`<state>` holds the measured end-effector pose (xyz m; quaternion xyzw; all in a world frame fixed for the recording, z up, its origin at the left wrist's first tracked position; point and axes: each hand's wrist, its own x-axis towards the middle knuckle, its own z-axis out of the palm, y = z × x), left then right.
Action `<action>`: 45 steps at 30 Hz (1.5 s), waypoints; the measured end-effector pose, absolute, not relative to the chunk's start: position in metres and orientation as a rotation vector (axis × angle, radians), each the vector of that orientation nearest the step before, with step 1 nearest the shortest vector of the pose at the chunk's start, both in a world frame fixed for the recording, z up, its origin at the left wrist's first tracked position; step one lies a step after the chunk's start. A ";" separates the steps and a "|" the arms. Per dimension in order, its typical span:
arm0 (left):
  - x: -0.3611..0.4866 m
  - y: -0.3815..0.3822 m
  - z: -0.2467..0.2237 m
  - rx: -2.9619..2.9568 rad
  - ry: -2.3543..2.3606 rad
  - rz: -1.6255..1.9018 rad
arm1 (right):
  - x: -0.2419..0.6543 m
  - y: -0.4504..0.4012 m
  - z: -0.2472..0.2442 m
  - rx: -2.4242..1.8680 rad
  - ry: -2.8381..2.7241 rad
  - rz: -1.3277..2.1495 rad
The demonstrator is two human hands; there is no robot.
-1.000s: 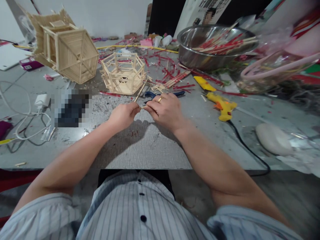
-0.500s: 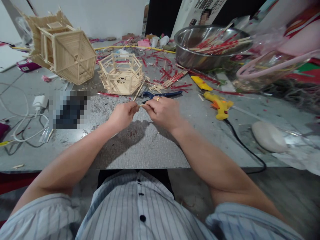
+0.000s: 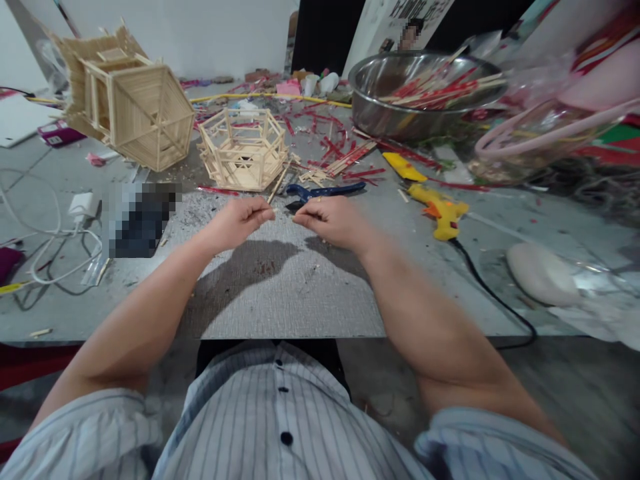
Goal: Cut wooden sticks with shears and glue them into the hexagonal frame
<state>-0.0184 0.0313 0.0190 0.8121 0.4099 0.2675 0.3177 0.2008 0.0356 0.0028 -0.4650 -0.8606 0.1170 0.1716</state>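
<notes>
My left hand (image 3: 241, 221) is closed in a pinch above the grey table; a tiny pale bit shows at its fingertips, too small to name. Across a narrow gap, my right hand (image 3: 327, 219) is pinched too, and what it holds is hidden. Blue-handled pliers (image 3: 330, 191) lie just beyond my right hand. Behind my left hand stands an open six-sided frame of wooden sticks (image 3: 243, 150), with a thin stick (image 3: 279, 181) slanting beside it. A larger wooden stick model (image 3: 150, 117) lies tilted at the back left.
A metal bowl (image 3: 425, 93) of sticks and red strips stands at the back right. The yellow glue gun (image 3: 444, 212) lies right, its black cord over the table edge. A white charger (image 3: 83, 205) and cables are left. Red scraps (image 3: 333, 147) litter the back.
My hands have moved apart, the left one leftward and the right one slightly rightward. Their fingertips nearly met around a small pale piece before; now a gap lies between them.
</notes>
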 end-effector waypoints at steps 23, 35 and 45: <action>-0.017 0.039 0.008 1.455 1.207 0.865 | 0.222 0.051 -0.006 -2.111 -2.225 -0.045; -0.014 0.036 0.012 1.402 1.190 0.931 | 0.216 0.048 -0.006 -2.005 -2.078 -0.096; -0.019 0.043 -0.001 1.789 1.276 1.131 | 0.225 0.040 0.017 -1.439 -1.551 0.238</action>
